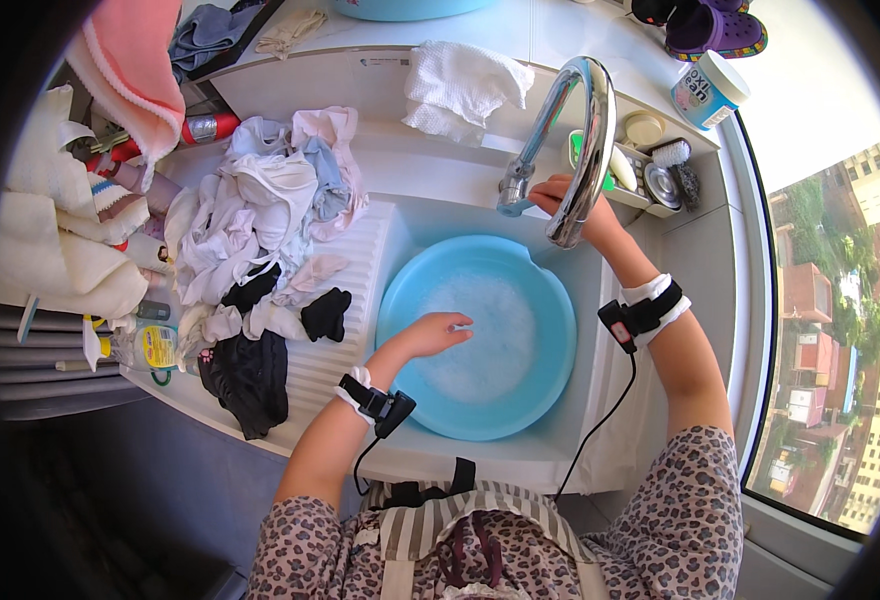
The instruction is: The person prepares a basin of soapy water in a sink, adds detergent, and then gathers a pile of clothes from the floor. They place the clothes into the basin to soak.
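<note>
A light blue plastic basin (545, 375) stands in the white laundry sink, with whitish, sudsy water in it. Over the basin's left part hovers my left hand (440, 334), its fingers apart and nothing held. My right hand (556, 196) is up at the base of the chrome gooseneck faucet (597, 127); the curved spout hides part of it, so its grip is not clear. On the ribbed washboard to the left lies a pile of white, pink and pale blue laundry (267, 195), with black garments (249, 379) at its near side.
A white towel (470, 82) hangs over the back ledge. Beside the faucet a caddy (635, 196) holds soap and brushes, below a stain remover tub (710, 90). Purple clogs (710, 34) sit at the back right. A spray bottle (144, 346) and draped cloths (72, 247) are at left.
</note>
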Available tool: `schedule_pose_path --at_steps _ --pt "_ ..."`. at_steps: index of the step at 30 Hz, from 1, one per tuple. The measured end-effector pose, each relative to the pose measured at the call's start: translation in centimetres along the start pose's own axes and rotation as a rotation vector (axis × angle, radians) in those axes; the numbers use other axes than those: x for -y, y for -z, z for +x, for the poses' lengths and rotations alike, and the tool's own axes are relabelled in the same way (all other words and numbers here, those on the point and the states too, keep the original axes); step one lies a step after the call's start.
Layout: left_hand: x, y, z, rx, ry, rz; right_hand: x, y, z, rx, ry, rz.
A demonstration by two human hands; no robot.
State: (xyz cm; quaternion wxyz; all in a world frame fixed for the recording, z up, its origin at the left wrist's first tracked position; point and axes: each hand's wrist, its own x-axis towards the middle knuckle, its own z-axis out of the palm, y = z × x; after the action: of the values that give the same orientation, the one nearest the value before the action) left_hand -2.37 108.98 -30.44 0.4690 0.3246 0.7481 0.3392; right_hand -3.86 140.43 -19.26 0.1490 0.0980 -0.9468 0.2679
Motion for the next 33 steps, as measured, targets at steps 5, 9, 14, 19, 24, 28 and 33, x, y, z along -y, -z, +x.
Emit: schedule_pose_path --at_steps 5,9,14,19,24,28,33 --pt "0.4 0.0 0.8 -0.002 -0.032 -0.023 -1.2 0.1 -2.0 0.155 -0.129 -0.092" --pt "1.2 -0.2 1.0 -0.021 -0.064 -0.061 -0.3 0.0 -2.6 0.16 -0.166 -0.053" --pt "1.5 -0.5 1.1 -0.006 -0.06 -0.083 0.3 0.0 -3.2 0.142 -0.222 -0.004" --pt "0.7 -1.4 1.8 0.028 0.022 -0.176 1.1 -0.1 -3.7 0.05 -0.275 0.024" --pt "1.4 -4.7 2.9 0.002 0.204 -0.793 6.5 1.1 -5.3 -0.066 -0.532 0.021" --pt "2.6 -7.3 4.3 -0.014 0.298 -1.168 7.6 -0.3 -9.5 0.13 -0.674 0.242" --pt "1.6 -8.8 4.3 -0.13 0.412 -1.257 12.0 -2.4 -14.3 0.44 -1.158 1.132"
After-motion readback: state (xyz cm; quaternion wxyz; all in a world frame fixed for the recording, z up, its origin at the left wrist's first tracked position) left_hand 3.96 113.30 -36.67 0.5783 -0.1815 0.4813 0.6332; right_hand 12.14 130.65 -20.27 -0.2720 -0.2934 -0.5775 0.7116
